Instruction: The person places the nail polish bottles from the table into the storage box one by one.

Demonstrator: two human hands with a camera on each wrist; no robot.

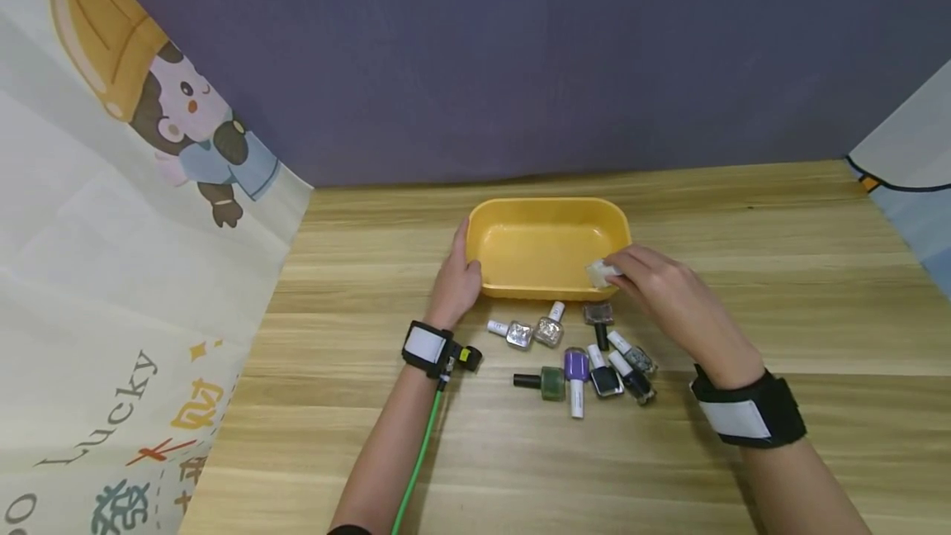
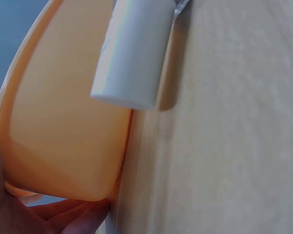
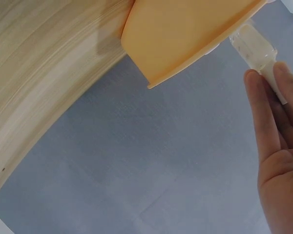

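Observation:
A yellow plastic basin (image 1: 546, 250) stands on the wooden table. At its left end my left hand (image 1: 453, 283) grips the wall, with the fingers (image 2: 71, 217) against the outside in the left wrist view. Over the basin's front right corner, my right hand (image 1: 661, 287) pinches a nail polish bottle (image 3: 254, 46) by its white cap, the clear glass pointing toward the basin. In front of the basin lie a silver glitter bottle (image 1: 519, 335), a gold glitter bottle (image 1: 549, 331) and a dark bottle with a black cap (image 1: 598, 314).
Nearer me lie a green nail polish bottle (image 1: 553, 384), a purple one (image 1: 575, 364) and several dark ones, including a black one (image 1: 606, 381). A dark blue-grey wall (image 1: 550, 64) rises behind the table. A green cable (image 1: 419, 452) runs along my left forearm.

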